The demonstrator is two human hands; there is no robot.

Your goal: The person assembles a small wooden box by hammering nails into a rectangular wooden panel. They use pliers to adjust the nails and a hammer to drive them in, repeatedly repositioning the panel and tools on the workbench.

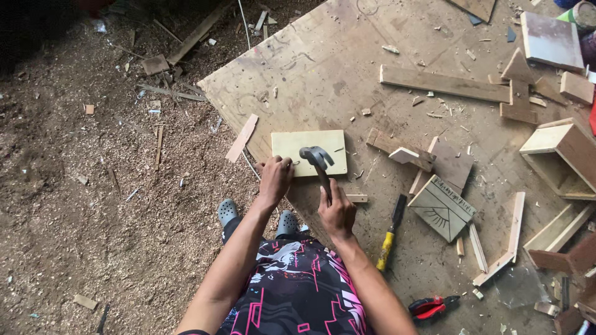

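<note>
right hand (337, 213) is closed around the handle of a claw hammer (318, 160), whose steel head hangs over the lower edge of a small pale wooden board (308, 152). left hand (275, 175) is curled with its fingertips pinched at the board's lower left edge; whether it grips a nail there is too small to tell. the board lies flat on a large plywood sheet (323, 68) that rests on a sawdust-covered floor (74, 205). just right of the right hand lies a chisel with a yellow handle (391, 232), and beside that a dark triangular piece with scribed lines (442, 208). a long wood strip (444, 84) lies further up the sheet, an open wooden box (559, 158) stands at the right edge, and red-handled pliers (431, 306) lie near the bottom. offcuts and chips are scattered around. grey clogs (227, 212) show below the left hand, at the sheet's edge.
</note>
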